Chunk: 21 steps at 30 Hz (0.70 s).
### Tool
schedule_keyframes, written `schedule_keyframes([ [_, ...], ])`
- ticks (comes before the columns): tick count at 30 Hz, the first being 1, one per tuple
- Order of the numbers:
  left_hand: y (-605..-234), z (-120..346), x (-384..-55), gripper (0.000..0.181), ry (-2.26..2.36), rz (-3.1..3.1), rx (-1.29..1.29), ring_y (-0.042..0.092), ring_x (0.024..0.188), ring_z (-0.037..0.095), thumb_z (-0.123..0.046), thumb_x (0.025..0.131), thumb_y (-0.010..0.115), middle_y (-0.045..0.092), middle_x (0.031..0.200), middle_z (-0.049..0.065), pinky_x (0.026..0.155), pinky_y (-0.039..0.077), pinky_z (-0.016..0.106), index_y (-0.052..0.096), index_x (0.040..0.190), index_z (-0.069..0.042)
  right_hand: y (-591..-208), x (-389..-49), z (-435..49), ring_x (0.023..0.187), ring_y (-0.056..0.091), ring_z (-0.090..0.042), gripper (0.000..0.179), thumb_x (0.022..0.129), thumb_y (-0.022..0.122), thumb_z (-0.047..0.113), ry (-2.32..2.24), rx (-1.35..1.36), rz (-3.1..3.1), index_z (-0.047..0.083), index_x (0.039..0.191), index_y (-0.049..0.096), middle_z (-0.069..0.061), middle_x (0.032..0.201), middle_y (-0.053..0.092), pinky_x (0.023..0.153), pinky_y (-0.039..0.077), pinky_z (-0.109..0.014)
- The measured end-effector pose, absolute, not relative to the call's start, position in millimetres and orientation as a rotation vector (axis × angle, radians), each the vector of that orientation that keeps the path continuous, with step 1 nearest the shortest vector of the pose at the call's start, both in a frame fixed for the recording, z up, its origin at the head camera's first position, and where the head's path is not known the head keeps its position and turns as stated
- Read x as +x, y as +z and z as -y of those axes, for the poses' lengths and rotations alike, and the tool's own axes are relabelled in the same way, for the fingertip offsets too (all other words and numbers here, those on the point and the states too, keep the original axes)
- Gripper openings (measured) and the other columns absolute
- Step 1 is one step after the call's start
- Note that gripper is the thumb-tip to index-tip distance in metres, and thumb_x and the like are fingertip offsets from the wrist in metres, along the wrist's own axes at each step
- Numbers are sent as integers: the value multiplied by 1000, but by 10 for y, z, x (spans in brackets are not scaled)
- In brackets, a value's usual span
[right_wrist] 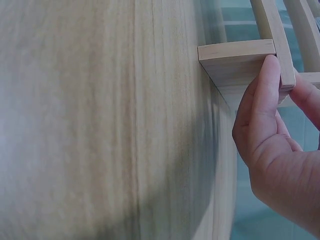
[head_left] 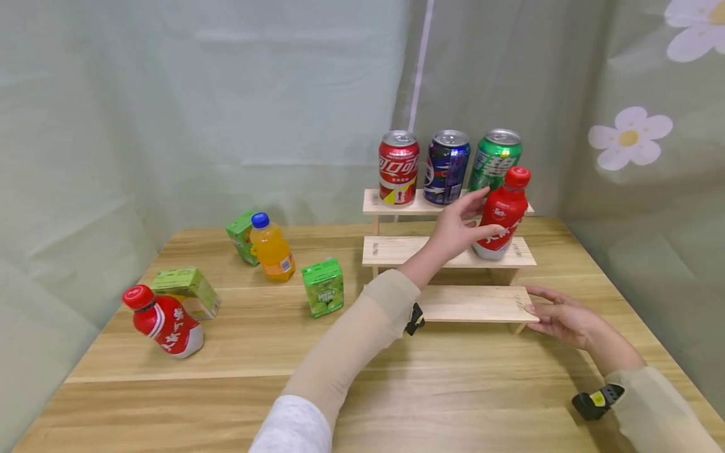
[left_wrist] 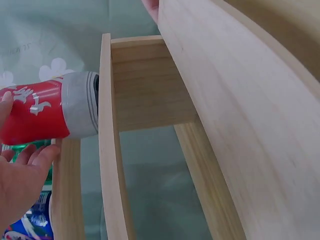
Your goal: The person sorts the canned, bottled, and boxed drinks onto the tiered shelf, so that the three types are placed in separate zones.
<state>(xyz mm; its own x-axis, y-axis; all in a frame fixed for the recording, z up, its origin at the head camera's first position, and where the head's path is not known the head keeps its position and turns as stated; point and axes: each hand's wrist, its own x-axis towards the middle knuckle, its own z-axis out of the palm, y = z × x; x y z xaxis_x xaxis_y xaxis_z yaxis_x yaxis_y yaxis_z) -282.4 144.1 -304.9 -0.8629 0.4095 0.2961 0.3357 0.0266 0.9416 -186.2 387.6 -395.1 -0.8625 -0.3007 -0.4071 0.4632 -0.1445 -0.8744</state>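
Creased, pale grey-green sheeting (head_left: 255, 94) hangs behind and beside the light-brown, wood-grained bench (head_left: 187, 402); big white, yellow-centred flower prints (head_left: 630, 138) brighten it over to the right.

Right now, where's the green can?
Head view, right of centre: the green can stands at the right end of the wooden top shelf, just right of the dark blue can and partly hidden behind the red bottle.

Left sleeve (head_left: 351, 343) beige, snug, wrinkled, pale grey speckled cloth (head_left: 297, 428) further up, small black wrist device (head_left: 415, 319) at the cuff; right sleeve (head_left: 654, 402) matching beige, chunky black wrist unit (head_left: 589, 408) with yellow label (head_left: 598, 398); left hand (head_left: 457, 229), right hand (head_left: 569, 321) both bare
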Motion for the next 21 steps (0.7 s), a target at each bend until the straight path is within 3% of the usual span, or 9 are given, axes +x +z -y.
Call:
schedule_keyframes([
  [7, -3042, -1247, -2774, 61, 2028, -2184, 834, 58, 117, 21, -7, 78, 77, 59, 130, 11, 90, 52, 25, 52, 135, -11, -3960, -1853, -3891, 87, 67, -13, 33, 94, 54, 1, -2066, 114, -1593, 33, 100, 61, -2, 97, 66, 78, 57, -27],
  [14, -2968, -1026, -2654, 57, 2014, -2163, 941, 58, 118, 23, -2, 80, 74, 57, 131, 17, 91, 52, 27, 50, 132, -4, -3955, -1848, -3883, 88, 67, -14, 31, 94, 55, 1, -2067, 119, -1596, 31, 101, 58, -2, 98, 66, 79, 57, -28],
  [21, -2929, -720, -2517, 56, 1967, -2269, 979, 57, 119, 24, -5, 81, 74, 56, 132, 18, 93, 52, 30, 49, 131, -4, -3951, -1856, -3891, 88, 67, -15, 34, 95, 52, 0, -2066, 113, -1546, 32, 99, 63, -2, 98, 67, 80, 57, -29],
])
